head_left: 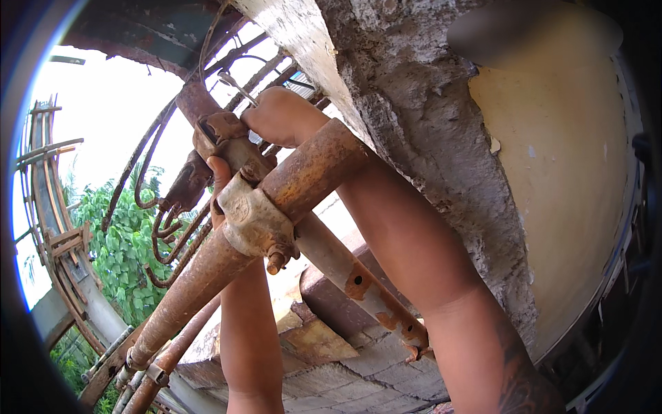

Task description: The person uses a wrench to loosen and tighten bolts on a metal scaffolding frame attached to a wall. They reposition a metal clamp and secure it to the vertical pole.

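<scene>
My right hand [281, 114] is closed on a metal wrench [233, 86] beside a rusty upper clamp [224, 131] at the top of a pipe [196, 100]. My left hand [219, 179] reaches up behind the scaffold joint, its fingers partly hidden against the metal; I cannot make out what they grip. In front of both forearms a rusty tube [307, 169] runs diagonally through a pale, bolted coupler [252, 217]. A holed grey pipe [362, 283] slopes down to the lower right from this joint.
A broken concrete edge [420, 138] and a cream wall [565, 207] stand at the right. Bent rebar [155, 200] hangs left of the joint. A wooden framework [55, 214], more pipes [169, 359] and leafy plants [127, 255] are at the left, concrete blocks [331, 379] below.
</scene>
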